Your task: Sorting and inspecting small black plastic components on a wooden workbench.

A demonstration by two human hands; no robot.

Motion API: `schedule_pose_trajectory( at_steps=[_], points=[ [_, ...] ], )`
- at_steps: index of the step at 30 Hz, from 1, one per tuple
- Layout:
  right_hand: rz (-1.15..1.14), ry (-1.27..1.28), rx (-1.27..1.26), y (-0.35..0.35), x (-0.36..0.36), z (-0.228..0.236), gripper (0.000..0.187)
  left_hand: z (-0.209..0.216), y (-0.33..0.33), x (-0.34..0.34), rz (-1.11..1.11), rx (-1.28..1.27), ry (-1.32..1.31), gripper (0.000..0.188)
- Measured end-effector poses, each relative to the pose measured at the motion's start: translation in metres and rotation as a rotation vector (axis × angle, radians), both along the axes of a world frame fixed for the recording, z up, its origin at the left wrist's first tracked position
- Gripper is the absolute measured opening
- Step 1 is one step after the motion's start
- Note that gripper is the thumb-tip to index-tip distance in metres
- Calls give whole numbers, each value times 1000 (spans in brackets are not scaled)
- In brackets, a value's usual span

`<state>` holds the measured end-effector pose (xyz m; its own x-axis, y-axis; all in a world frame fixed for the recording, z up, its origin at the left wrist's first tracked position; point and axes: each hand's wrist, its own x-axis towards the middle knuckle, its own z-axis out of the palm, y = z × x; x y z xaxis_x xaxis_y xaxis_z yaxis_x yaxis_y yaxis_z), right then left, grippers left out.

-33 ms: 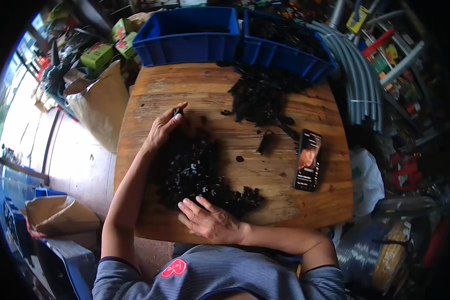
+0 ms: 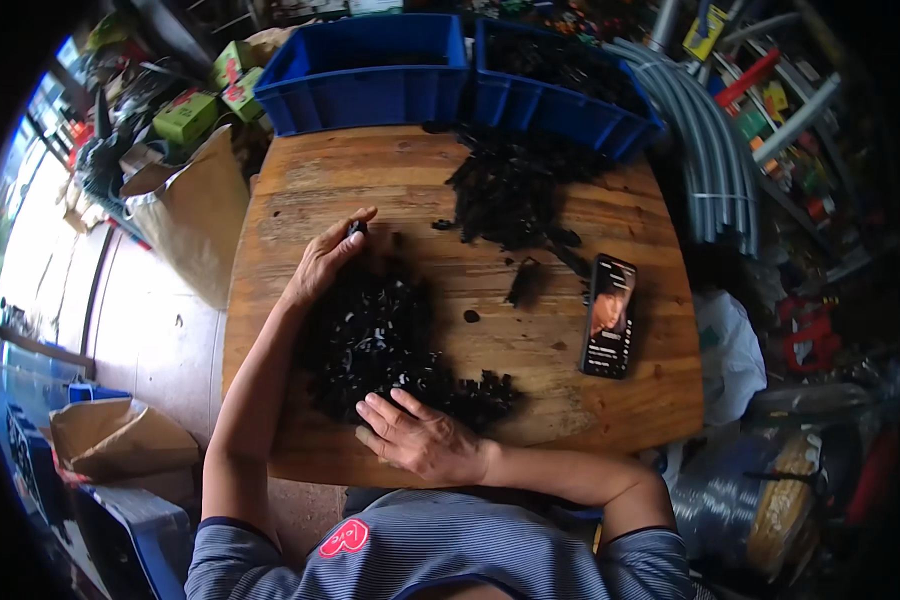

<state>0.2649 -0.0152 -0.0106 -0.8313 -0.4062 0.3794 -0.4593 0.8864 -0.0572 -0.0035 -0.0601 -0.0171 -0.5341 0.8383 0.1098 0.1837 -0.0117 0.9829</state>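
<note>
My left hand [image 2: 328, 258] reaches over the far edge of a pile of small black plastic parts [image 2: 375, 335] on the wooden table [image 2: 300, 190]. It pinches one small black part [image 2: 356, 228] between thumb and fingertips. My right hand [image 2: 420, 437] lies flat at the near edge of the same pile, fingers apart and touching the parts, gripping nothing. A second, larger heap of black parts [image 2: 515, 190] lies further back to the right. A few loose pieces [image 2: 522, 285] sit between the two piles.
Two blue plastic bins stand at the table's far edge: the left bin [image 2: 370, 75] and the right bin [image 2: 570, 95] holding black parts. A phone [image 2: 608, 315] with a lit screen lies at the right. Grey hoses [image 2: 715, 170], a brown sack [image 2: 195, 210] and boxes surround the table.
</note>
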Motion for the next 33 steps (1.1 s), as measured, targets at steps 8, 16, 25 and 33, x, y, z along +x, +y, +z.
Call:
schedule_pose_trajectory(
  at_steps=[8, 16, 25, 33],
  points=[
    [-11, 78, 59, 46, 16, -2, 26, 8, 33, 35, -302, -43, 167, 43],
    [-76, 67, -31, 77, 30, 1, 26, 7, 76, 79, -385, 12, 23, 39],
    [-107, 93, -219, 77, 39, 11, 24, 54, -13, 66, -56, -136, 115, 43],
    [264, 177, -176, -10, 7, 5, 29, 17, -120, 136, 422, -81, -74, 42]
  ],
)
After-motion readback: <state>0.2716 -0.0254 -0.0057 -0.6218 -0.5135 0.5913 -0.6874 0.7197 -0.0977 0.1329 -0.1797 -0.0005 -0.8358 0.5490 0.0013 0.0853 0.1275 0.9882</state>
